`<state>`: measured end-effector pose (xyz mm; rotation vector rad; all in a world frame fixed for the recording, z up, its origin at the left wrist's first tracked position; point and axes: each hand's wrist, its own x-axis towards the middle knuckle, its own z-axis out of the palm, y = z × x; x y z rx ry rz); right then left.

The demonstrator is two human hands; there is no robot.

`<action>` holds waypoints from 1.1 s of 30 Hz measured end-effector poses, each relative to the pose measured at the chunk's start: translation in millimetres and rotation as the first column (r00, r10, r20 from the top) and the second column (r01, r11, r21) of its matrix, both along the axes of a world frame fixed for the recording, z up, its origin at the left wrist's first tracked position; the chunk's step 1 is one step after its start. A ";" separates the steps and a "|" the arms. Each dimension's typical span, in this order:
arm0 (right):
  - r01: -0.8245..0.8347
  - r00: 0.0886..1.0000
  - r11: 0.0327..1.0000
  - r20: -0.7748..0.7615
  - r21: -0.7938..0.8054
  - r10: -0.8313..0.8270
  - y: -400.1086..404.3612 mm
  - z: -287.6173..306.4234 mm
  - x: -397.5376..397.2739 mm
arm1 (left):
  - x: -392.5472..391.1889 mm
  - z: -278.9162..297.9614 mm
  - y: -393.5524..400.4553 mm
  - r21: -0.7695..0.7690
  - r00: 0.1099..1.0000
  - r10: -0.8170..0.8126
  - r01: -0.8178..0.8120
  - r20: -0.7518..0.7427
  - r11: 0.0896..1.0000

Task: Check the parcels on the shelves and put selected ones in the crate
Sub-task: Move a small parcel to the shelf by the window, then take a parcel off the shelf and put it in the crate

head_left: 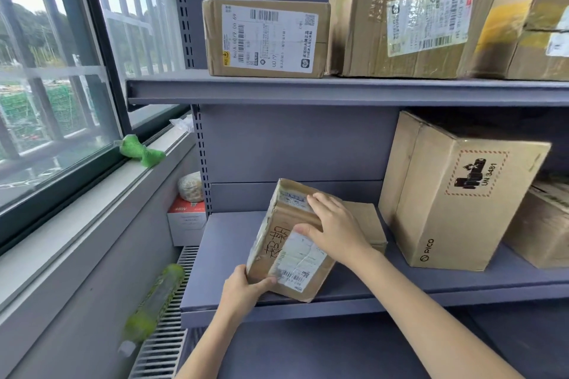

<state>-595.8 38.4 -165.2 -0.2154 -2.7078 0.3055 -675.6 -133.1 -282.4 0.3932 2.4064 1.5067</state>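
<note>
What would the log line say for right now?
left hand: grips small parcel corner | right hand: on top | parcel: tilted on lower shelf

Both bare forearms reach forward and up from the lower edge. The left hand (243, 288) sits lower, thumb stretched to the right and fingers curled in a grip. The right hand (334, 226) lies higher, palm down, fingers spread and nearly straight.
</note>
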 end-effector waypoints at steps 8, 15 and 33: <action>0.027 0.947 0.800 -0.242 -0.599 -0.213 3.4 -38.1 24.4 | 1.8 24.0 -3.9 0.288 0.985 0.159 -0.132 -0.071 0.948; 0.005 0.896 0.478 -0.209 -0.878 -0.392 -13.6 -81.5 29.3 | 4.1 33.3 -17.5 0.238 0.956 0.137 -0.074 -0.261 0.969; 0.141 0.847 0.500 -0.157 -0.855 -0.508 -45.8 -86.2 63.9 | 41.3 31.7 -23.2 0.397 0.983 -0.012 0.085 -0.183 0.914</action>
